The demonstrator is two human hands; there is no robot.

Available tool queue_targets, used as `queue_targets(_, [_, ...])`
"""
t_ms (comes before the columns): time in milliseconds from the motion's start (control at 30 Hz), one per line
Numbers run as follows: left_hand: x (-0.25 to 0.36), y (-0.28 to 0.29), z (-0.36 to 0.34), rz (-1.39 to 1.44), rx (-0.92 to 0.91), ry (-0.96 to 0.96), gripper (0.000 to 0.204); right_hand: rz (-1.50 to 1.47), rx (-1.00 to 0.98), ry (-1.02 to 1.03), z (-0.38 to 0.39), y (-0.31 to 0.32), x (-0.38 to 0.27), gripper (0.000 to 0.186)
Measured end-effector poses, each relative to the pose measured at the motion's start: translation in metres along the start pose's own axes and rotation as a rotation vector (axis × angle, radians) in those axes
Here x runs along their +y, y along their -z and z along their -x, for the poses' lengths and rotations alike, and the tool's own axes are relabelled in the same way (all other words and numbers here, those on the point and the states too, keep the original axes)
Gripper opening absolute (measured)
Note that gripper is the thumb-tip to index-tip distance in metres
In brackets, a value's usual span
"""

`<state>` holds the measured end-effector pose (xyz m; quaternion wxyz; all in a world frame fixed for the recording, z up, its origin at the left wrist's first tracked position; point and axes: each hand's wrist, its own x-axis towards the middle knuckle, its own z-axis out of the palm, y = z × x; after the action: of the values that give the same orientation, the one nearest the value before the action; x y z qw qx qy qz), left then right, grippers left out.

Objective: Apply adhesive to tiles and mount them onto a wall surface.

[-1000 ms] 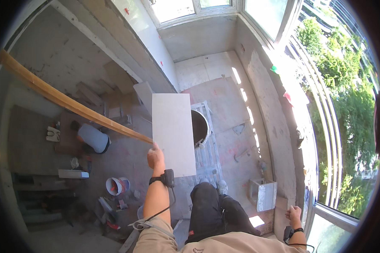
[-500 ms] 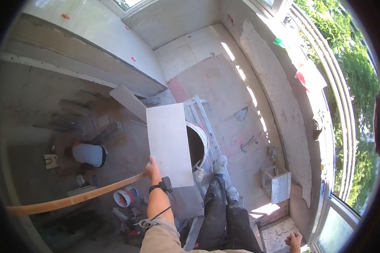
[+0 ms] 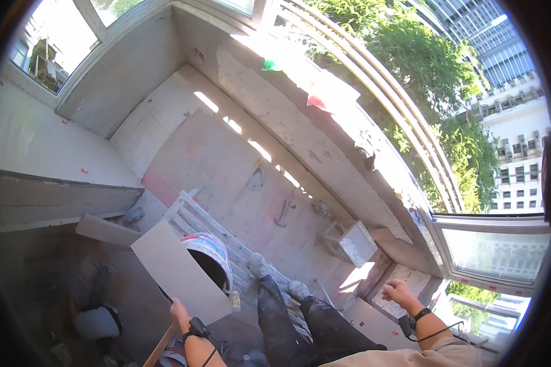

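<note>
A large pale rectangular tile (image 3: 180,269) is gripped at its lower left edge by my left hand (image 3: 179,313), fingers closed on it. The tile overlaps the left side of a white, plaster-smeared bucket (image 3: 213,246) with a dark interior. Whether it touches the rim, I cannot tell. A wooden strip (image 3: 160,347) shows just below that hand; contact is unclear. My right hand (image 3: 400,292) hangs in the air at the right with its fingers curled in and nothing visible in them. A small box-like stand (image 3: 353,243) lies beyond it.
Under my feet (image 3: 258,264) are the pale bars of a ladder-like frame (image 3: 177,205). A trowel (image 3: 255,178) and a hammer-like tool (image 3: 282,213) lie on the dusty floor. Another person (image 3: 98,322) works lower left. Windows (image 3: 496,248) line the right wall.
My view has swung to the right, so the room sits further left and tilted. My right hand has risen from the lower edge. My left hand still holds the tile.
</note>
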<state>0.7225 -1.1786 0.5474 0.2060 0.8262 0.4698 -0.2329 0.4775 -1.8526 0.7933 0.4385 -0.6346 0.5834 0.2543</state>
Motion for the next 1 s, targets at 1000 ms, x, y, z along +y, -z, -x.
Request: queue_targets(1000, [0.086, 0.023, 0.112, 0.041, 0.025, -0.074, 0.047, 0.183, 0.246, 0.320, -0.164, 0.160, -0.313, 0.022])
